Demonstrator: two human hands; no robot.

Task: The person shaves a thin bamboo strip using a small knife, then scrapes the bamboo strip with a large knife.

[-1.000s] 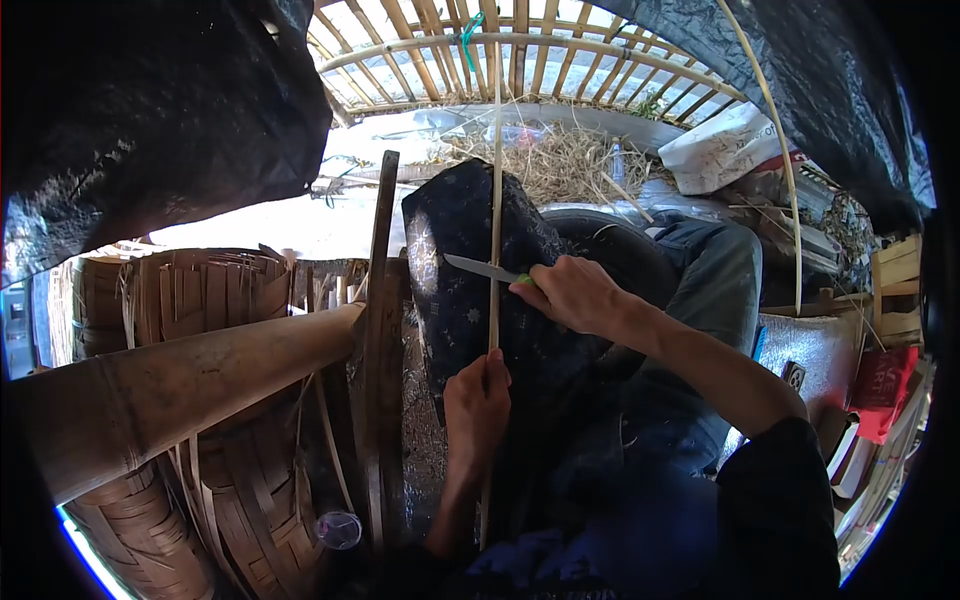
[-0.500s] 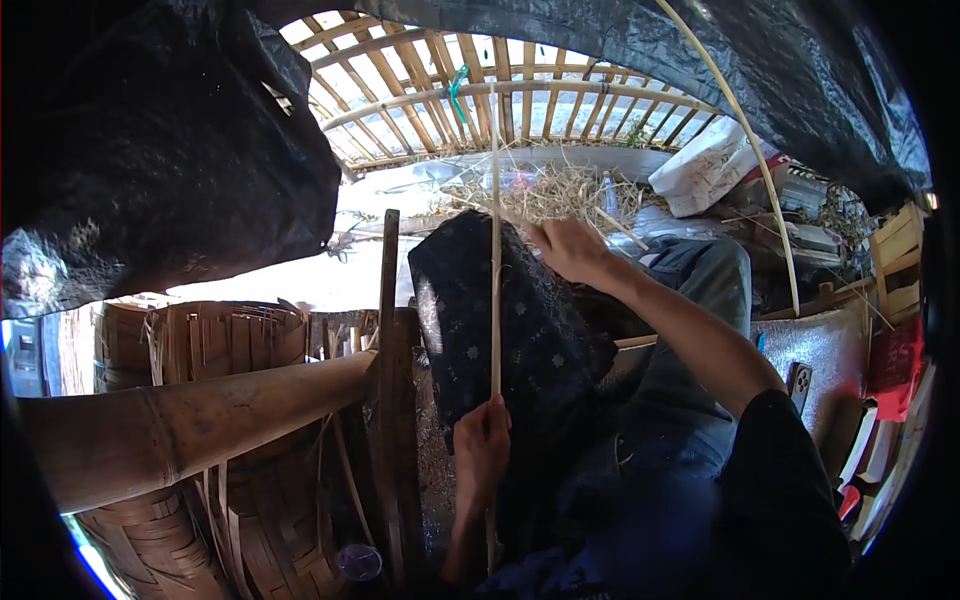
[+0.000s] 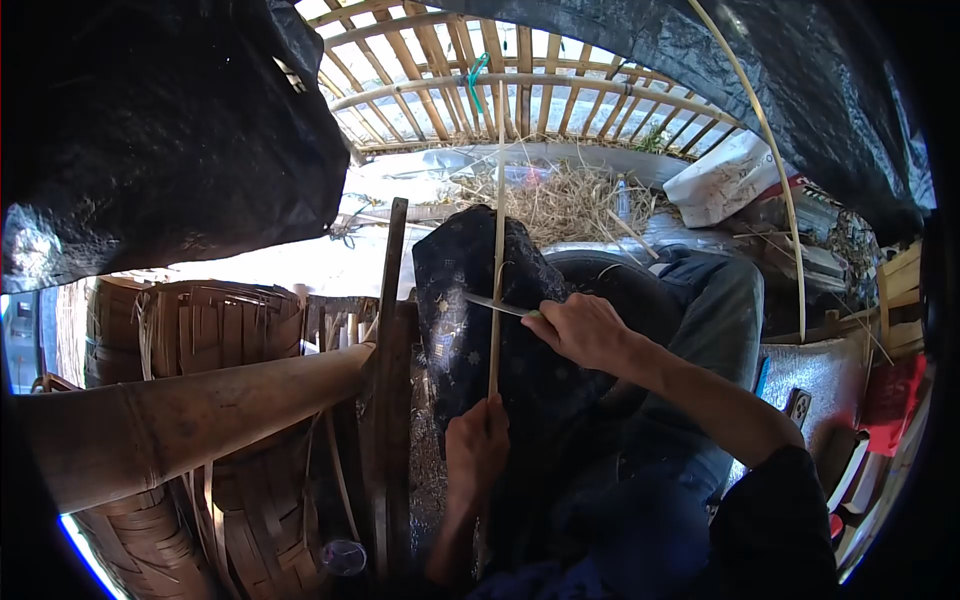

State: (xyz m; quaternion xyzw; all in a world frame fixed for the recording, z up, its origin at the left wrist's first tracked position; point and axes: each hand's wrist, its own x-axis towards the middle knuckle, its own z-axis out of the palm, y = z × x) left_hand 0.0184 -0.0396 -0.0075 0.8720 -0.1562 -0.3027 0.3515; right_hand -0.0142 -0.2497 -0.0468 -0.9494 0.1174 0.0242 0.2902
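Right hand grips a knife at centre frame, its blade crossing a pale strip; whether the edge bites is hard to tell. Open room separates the blade's tip from an upright wooden slat on the left. Dark patterned cloth lies beneath, with straw and a bamboo lattice beyond, upper centre. Left hand, lower centre, closes around the strip; the right forearm slants in from lower right.
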